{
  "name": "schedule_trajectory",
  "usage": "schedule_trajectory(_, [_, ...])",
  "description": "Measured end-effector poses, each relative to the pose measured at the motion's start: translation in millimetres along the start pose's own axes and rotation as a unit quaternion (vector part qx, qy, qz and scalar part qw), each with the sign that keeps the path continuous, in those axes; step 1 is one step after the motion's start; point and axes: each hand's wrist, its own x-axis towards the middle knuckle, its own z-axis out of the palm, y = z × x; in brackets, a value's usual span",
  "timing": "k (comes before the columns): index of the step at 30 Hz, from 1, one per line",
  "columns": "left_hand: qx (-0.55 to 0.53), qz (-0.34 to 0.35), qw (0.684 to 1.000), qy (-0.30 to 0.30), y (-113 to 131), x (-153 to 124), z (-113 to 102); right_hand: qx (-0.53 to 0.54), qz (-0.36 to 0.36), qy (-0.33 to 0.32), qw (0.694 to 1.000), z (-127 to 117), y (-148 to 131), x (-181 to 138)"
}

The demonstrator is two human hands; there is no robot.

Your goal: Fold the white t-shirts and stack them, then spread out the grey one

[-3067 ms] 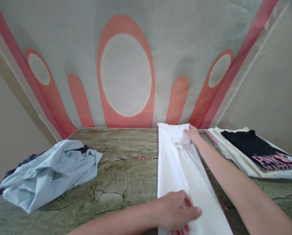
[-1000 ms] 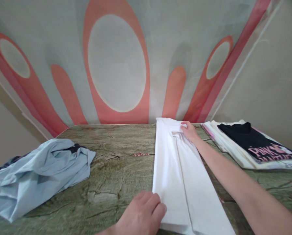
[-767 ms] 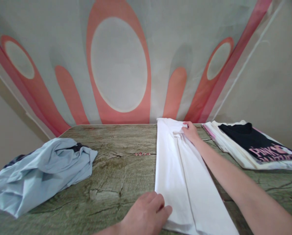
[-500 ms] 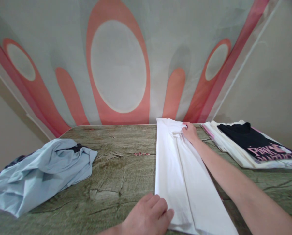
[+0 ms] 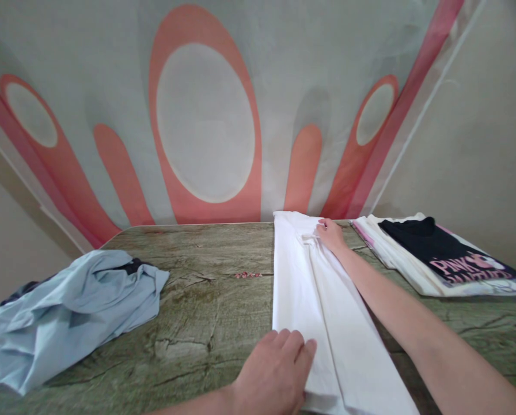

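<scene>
A white shirt point(image 5: 296, 282), folded into a long strip, lies lengthwise on the table with a fold line down its middle. At its far right corner my right hand point(image 5: 330, 233) is closed, its fingers pinching the bunched cloth. My left hand point(image 5: 279, 366) lies over the near left edge of the shirt, palm down, with its fingers stretched onto the fabric. The underside of this hand and its palm are hidden.
A crumpled light blue garment point(image 5: 80, 311) with dark cloth beneath it lies on the left. On the right sits a stack of folded shirts, topped by a black T-shirt point(image 5: 431, 239) with pink lettering. The wood-patterned table point(image 5: 206, 323) meets a printed backdrop point(image 5: 275, 115) behind.
My left hand has moved a little up and to the right, further onto the white shirt. My right hand keeps hold of the far corner. The whole view has shifted slightly.
</scene>
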Motion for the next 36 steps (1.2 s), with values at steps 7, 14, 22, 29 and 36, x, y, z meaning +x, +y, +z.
schedule_trajectory(7, [-0.051,0.013,0.998,0.029,3,16,30,0.016,-0.009,-0.001,1.0,-2,2,0])
schedule_trajectory(14, [-0.078,0.008,0.996,0.039,4,11,28,0.027,-0.024,0.013,0.999,-2,3,1])
schedule_trajectory(22, [-0.032,0.058,0.997,0.049,11,17,26,0.043,-0.009,0.055,0.998,1,7,2])
schedule_trajectory(29, [-0.04,0.083,0.995,0.023,7,18,37,0.073,0.01,0.074,0.994,-2,9,3])
schedule_trajectory(36, [-0.032,0.095,0.994,0.038,6,13,33,0.099,0.062,0.095,0.989,-4,9,4])
